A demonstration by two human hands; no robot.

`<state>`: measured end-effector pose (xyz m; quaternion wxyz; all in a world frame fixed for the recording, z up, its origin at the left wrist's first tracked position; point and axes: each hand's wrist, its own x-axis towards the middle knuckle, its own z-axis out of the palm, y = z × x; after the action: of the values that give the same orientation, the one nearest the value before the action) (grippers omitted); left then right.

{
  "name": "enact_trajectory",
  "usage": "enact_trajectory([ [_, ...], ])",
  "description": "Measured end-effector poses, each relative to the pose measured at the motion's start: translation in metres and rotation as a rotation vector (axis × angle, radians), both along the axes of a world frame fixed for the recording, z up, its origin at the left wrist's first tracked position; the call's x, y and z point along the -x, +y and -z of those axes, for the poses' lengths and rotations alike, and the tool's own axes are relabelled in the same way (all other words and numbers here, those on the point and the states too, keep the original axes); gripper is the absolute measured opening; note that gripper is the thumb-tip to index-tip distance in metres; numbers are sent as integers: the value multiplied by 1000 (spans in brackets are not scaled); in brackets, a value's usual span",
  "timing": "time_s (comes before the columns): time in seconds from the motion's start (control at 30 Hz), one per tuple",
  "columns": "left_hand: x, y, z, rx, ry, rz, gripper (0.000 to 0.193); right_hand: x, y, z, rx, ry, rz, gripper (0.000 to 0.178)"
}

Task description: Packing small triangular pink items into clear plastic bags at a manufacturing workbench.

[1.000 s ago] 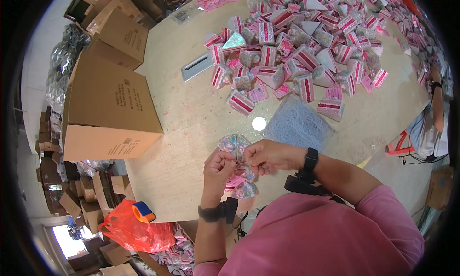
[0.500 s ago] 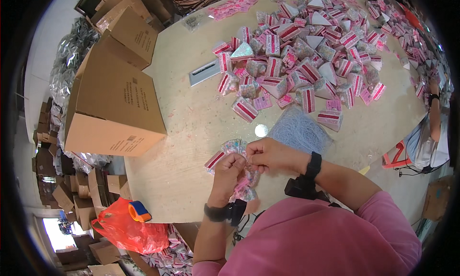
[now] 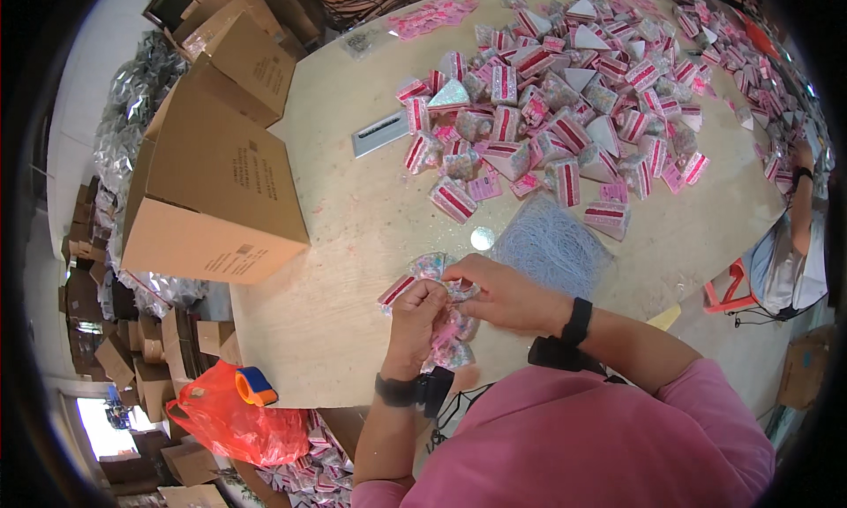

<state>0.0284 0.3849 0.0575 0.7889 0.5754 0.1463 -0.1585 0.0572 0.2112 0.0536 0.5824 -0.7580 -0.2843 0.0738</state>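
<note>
My left hand [image 3: 418, 318] is closed in a pinch over several small sequined pieces at the table's near edge. Beside it, my right hand [image 3: 507, 293] curls its fingers over the same spot, its fingertips partly hidden. A cake-slice-shaped piece [image 3: 396, 290] with a dark pink stripe pokes out left of my left hand. Pastel sequined parts [image 3: 430, 264] show above the hands, and a pink-and-pastel sequined part [image 3: 450, 353] lies below them. Any thin strand between my fingers is too small to make out. Just beyond my right hand lies a bundle of pale blue strings [image 3: 556, 252].
A large pile of cake-slice pieces [image 3: 565, 128] with pink tags covers the far table [image 3: 344, 331]. A grey metal strip [image 3: 381, 135] and open cardboard box [image 3: 221, 190] are at left. A blue-orange tape ring [image 3: 256, 386] sits by a red plastic bag [image 3: 238, 420]. Other people work at the far edges.
My right hand's fingers have shifted from a tight pinch beside my left hand to a looser curl over the sequined piece. My left hand stays nearly in place, still pinching.
</note>
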Motion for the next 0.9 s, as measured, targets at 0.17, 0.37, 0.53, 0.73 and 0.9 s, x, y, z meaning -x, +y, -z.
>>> enact_trajectory([
  [0.17, 3, 3, 13, -30, -17, 21, 17, 5, 8, 8, 88, -44, -14, 23],
  [0.37, 5, 8, 3, -170, -26, 161, 13, 1, 6, 8, 140, -24, -28, 15],
  [0.53, 11, 3, 0, -347, -270, -53, 11, -5, 8, -10, 60, 214, -1, 17],
  [0.73, 48, 11, -6, 322, 167, -9, 31, 2, 16, -35, 232, -72, 18, 12],
  [0.9, 39, 8, -32, 569, 270, -196, 29, 43, 26, -47, 312, -391, -276, 11],
])
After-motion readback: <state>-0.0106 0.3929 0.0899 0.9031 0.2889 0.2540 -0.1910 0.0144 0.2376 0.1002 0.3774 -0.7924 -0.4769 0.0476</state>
